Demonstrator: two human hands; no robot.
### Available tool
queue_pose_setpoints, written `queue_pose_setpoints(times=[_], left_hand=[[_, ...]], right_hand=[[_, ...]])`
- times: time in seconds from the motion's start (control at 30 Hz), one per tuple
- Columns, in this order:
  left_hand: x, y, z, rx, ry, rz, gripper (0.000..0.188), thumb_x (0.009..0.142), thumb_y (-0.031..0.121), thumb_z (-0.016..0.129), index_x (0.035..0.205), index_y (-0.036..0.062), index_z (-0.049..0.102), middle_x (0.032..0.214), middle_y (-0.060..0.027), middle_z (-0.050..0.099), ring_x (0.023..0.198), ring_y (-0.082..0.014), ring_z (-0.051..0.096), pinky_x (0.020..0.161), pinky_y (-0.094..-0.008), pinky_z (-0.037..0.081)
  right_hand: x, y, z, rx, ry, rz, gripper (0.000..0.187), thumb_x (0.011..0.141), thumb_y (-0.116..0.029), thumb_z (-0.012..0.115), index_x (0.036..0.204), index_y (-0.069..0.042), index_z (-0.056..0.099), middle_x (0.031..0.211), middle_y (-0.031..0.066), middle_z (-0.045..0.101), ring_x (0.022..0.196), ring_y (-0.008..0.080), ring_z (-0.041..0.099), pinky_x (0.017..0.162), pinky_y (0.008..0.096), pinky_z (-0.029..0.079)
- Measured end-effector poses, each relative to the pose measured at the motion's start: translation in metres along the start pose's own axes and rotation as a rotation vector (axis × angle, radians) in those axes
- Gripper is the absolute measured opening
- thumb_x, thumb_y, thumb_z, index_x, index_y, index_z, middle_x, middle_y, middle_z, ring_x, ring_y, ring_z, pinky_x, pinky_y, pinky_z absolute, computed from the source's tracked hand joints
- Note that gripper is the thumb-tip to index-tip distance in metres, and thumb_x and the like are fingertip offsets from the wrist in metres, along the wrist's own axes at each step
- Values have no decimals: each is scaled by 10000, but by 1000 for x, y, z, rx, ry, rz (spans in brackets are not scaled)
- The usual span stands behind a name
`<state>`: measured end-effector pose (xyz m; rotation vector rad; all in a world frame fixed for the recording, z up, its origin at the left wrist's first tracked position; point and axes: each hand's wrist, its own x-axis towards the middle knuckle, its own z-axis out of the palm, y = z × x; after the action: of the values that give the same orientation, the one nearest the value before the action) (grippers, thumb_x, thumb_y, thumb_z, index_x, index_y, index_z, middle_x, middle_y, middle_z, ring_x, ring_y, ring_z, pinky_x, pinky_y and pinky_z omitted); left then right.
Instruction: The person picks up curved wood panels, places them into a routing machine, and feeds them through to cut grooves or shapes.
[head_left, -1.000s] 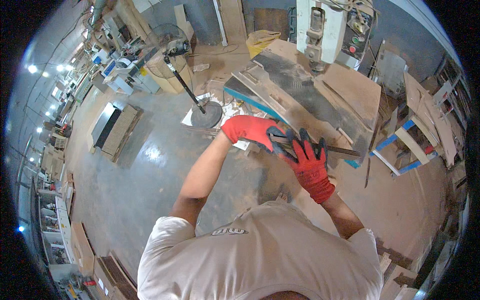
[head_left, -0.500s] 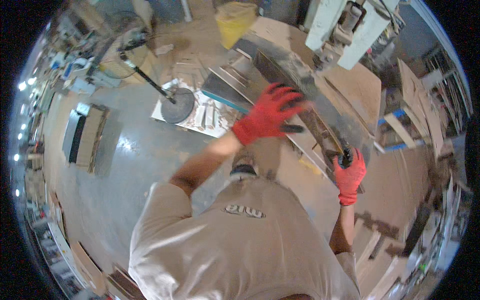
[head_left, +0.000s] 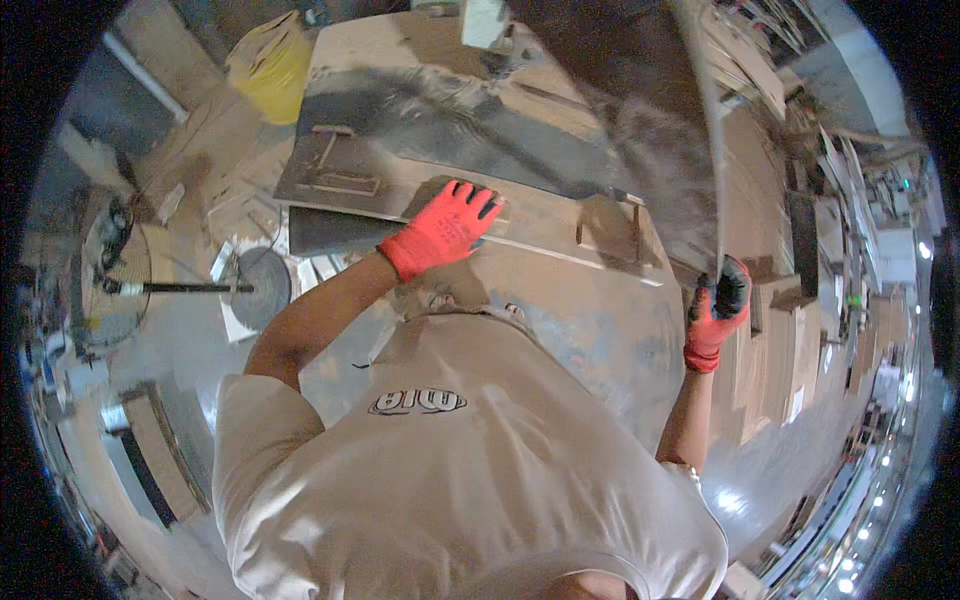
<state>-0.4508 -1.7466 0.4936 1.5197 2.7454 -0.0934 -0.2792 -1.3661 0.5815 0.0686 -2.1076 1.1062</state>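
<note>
I wear red gloves with dark fingertips on both hands. My left hand point(head_left: 445, 230) rests on the near edge of a dusty work table point(head_left: 400, 115), fingers outstretched over a long wooden strip point(head_left: 545, 215) and holding nothing. Off to the right, my right hand point(head_left: 718, 315) is closed round the near end of a large dark brown board point(head_left: 660, 90). That board slants up and away over the right part of the table, partly blurred, its far end cut off by the frame. A small wooden frame piece point(head_left: 340, 182) sits on the table's left end.
At the far left stands a yellow sack point(head_left: 270, 70). A fan on a round base point(head_left: 263, 288) stands on the floor at left. Stacked boards point(head_left: 765, 360) lean at the right, and a pile of panels point(head_left: 160, 455) lies at the lower left.
My left hand has come down from the air onto the table edge. The dark board, seen edge-on earlier, now shows its broad face beyond my right hand. The view has turned right.
</note>
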Motion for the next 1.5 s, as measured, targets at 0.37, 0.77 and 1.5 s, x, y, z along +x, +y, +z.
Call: queue_pose_setpoints(times=[0.37,0.77,1.5], left_hand=[[49,-95,-92,-280,127,51,607,726,308,747,1312,232,606,1210,-111,658,1136,-321,605,990,-454,461],[-17,17,-20,20,173,-233,832,742,389,796,1481,295,425,1312,-141,501,1213,-315,476,1032,-568,326],[-57,6,-21,-276,300,-224,1159,637,691,757,1584,277,233,1537,-280,318,1417,-507,277,1152,-645,169]], right_hand=[[-29,-10,-13,129,277,45,556,880,-87,722,1371,45,498,1342,131,577,1249,237,533,1082,386,396],[30,-19,-30,-66,-99,134,533,854,-72,739,1339,12,533,1267,109,614,1144,193,598,995,332,472],[54,115,133,-194,-893,319,597,800,-230,816,1340,-111,590,1221,146,625,1105,273,618,971,387,494]])
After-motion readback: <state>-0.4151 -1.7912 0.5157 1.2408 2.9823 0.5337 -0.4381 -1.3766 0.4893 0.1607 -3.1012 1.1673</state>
